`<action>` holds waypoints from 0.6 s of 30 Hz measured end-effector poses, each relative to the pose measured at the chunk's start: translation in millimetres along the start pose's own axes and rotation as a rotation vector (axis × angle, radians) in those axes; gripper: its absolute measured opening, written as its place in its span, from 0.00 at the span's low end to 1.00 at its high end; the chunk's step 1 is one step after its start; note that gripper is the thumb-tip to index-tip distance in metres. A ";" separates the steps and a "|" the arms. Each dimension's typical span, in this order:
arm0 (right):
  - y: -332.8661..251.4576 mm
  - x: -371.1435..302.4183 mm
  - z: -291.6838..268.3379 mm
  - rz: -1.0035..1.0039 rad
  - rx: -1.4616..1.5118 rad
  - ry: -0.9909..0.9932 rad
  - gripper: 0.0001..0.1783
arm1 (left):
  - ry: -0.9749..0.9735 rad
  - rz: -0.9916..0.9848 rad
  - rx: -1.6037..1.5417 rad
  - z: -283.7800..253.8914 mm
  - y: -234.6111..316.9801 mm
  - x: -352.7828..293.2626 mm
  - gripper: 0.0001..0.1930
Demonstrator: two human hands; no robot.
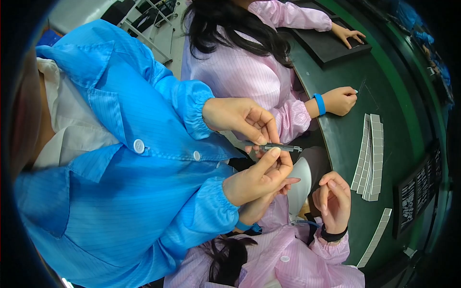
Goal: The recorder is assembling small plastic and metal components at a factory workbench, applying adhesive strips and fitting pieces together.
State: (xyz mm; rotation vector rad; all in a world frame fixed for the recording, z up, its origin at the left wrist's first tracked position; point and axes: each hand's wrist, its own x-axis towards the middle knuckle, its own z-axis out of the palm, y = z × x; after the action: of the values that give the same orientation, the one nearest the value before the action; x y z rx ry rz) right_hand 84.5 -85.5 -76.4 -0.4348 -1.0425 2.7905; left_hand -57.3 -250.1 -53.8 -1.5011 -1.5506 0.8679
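Both of my hands, in blue sleeves, are raised in front of my chest. A slim dark strip-like part (279,147) with a pale, clear-looking end lies between them; its exact kind cannot be made out. My left hand (245,120), upper in the picture, pinches it by thumb and fingers. From below, my right hand (261,178) grips the same part, thumb on top. The fingers partly cover it. A co-worker's hand (257,209) with a blue wristband shows just beneath my right hand, partly hidden.
Two co-workers in pink striped coats (240,77) sit close by. A green bench (345,139) carries white strips with grey rectangles (370,158), another strip (375,237), a black tray (331,48) under a co-worker's hand, and a dark tray of small parts (418,194).
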 end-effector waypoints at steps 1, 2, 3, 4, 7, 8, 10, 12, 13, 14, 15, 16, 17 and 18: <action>0.0 0.2 -0.4 -0.001 0.000 0.001 0.11 | 0.001 0.001 -0.001 -1.7 -3.9 1.5 0.27; 0.2 0.5 -0.9 -0.001 0.000 0.003 0.11 | -0.022 0.092 0.109 -3.8 -8.7 2.5 0.26; 0.5 0.9 -1.7 0.004 0.001 0.003 0.11 | -0.045 0.183 0.217 -4.5 -10.9 2.6 0.26; 0.3 2.1 -1.7 0.010 0.002 -0.002 0.11 | -0.048 0.183 0.218 -1.5 -8.4 0.0 0.26; -0.4 3.3 -1.4 0.015 0.006 -0.001 0.11 | -0.070 0.185 0.366 5.4 2.5 -5.4 0.26; -1.4 2.1 -1.4 0.005 0.002 0.000 0.11 | -0.095 0.061 0.199 1.2 4.7 -4.6 0.26; -1.7 1.2 -1.7 0.007 -0.001 -0.005 0.11 | -0.121 -0.064 0.030 -1.5 4.6 -3.0 0.26; -1.6 3.3 0.9 0.008 0.003 -0.021 0.11 | -0.096 -0.122 -0.026 -1.9 1.1 -2.7 0.24; -1.2 3.3 0.9 0.001 0.006 -0.027 0.11 | -0.089 -0.126 -0.025 -1.7 2.3 -2.5 0.24; -0.4 2.2 1.0 -0.006 0.000 -0.026 0.11 | -0.085 -0.131 -0.048 -1.8 3.3 -2.9 0.24; 0.8 0.7 1.2 0.008 0.003 -0.027 0.11 | -0.082 -0.136 -0.069 -2.3 4.0 -3.3 0.23; 1.6 0.0 1.1 0.017 0.006 -0.028 0.11 | -0.068 -0.139 -0.065 -2.4 4.1 -2.8 0.23; 2.7 -0.5 0.2 0.017 0.005 -0.028 0.11 | -0.114 -0.093 -0.002 -3.4 4.8 -2.7 0.24; 2.8 0.2 -0.4 0.003 0.001 -0.026 0.11 | -0.159 -0.047 0.060 -4.4 5.3 -2.7 0.24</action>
State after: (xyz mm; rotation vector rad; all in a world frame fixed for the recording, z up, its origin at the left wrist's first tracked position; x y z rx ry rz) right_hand 84.4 -87.4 -78.6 -0.4016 -1.0468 2.8064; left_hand -51.1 -252.6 -56.7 -1.3754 -1.6522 1.0190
